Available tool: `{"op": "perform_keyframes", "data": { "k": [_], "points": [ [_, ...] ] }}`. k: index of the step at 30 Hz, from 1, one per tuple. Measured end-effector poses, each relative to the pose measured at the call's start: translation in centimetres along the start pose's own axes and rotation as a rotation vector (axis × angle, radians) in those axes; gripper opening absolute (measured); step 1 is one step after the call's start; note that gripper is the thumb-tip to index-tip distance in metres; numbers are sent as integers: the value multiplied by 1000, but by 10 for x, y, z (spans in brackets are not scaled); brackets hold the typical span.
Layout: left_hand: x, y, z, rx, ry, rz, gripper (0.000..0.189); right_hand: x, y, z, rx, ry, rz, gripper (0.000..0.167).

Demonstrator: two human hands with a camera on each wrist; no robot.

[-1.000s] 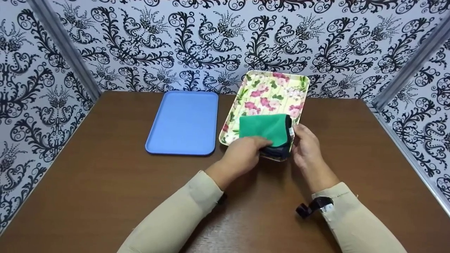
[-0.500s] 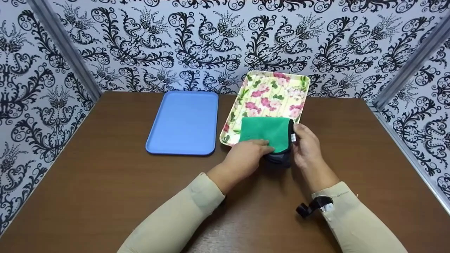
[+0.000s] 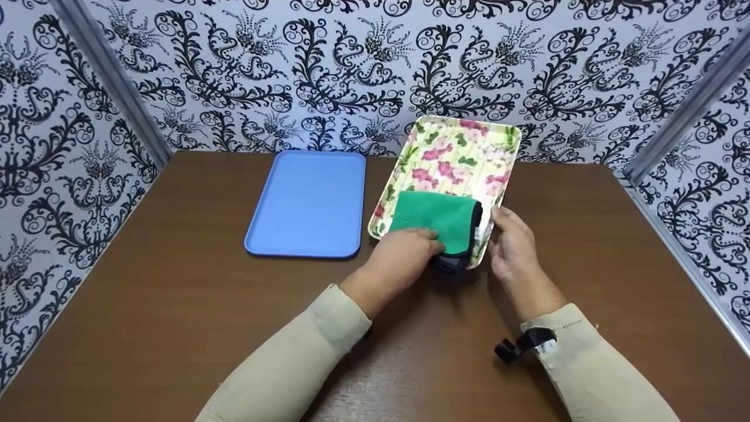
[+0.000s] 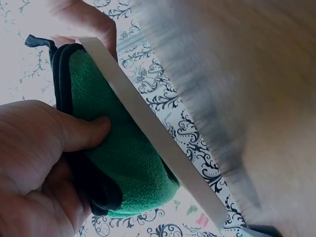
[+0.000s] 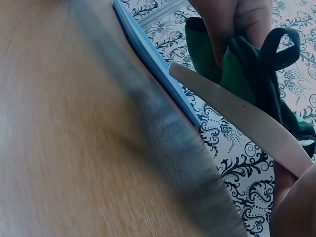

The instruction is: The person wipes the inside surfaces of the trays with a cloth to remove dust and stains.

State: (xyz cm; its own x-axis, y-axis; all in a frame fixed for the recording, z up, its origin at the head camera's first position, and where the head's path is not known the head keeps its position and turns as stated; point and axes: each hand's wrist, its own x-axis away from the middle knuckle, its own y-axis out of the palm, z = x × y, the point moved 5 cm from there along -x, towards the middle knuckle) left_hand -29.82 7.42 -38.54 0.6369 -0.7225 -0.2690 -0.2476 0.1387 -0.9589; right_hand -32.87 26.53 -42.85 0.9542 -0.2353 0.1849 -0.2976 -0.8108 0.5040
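Observation:
A folded green cloth (image 3: 436, 217) with black edging lies over the near end of the floral tray (image 3: 463, 149). My left hand (image 3: 401, 258) pinches the cloth by its near left side. In the left wrist view the thumb presses on the green pile, and a dark fold of the cloth (image 4: 98, 182) hangs below it. My right hand (image 3: 512, 252) grips the tray's right edge near its front corner. The tray is raised off the table, its pale rim (image 5: 242, 111) seen edge-on in the right wrist view. A black loop (image 5: 280, 49) sticks out from the cloth.
To the left, a plain blue tray (image 3: 307, 205) lies flat on the brown wooden table (image 3: 146, 281). Behind the table stands a white wall (image 3: 328, 64) with black scroll patterns, and similar panels flank both sides.
The cloth first slid toward the person and slightly right, then back up and left over the tray, with the left hand moving along. The right hand keeps its grip on the tray.

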Motion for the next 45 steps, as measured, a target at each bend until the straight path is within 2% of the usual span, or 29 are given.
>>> {"op": "perform_keyframes", "data": {
  "k": [7, 13, 25, 29, 34, 41, 45],
  "points": [
    [2, 0, -10, -36, -36, 25, 27, -1, -2, -3, -9, -1, 6, 19],
    [6, -2, -17, -48, -73, 40, 23, -1, -1, -4, 30, 0, -13, 18],
    [10, -2, -35, -148, -151, 97, 22, -2, 1, -3, 36, -18, -28, 18],
    [11, -1, -45, -162, -215, 97, 21, -1, 2, -4, 35, -19, -29, 16],
    [12, 2, -54, -123, -277, 74, 22, -2, 3, -4, 23, -30, -25, 16],
    [12, 4, -59, -139, -353, 64, 25, -2, 2, -4, 15, -30, -23, 12],
    [12, 5, -59, -146, -367, 53, 25, -1, 1, -5, 22, -15, -7, 10]
  ]
}}
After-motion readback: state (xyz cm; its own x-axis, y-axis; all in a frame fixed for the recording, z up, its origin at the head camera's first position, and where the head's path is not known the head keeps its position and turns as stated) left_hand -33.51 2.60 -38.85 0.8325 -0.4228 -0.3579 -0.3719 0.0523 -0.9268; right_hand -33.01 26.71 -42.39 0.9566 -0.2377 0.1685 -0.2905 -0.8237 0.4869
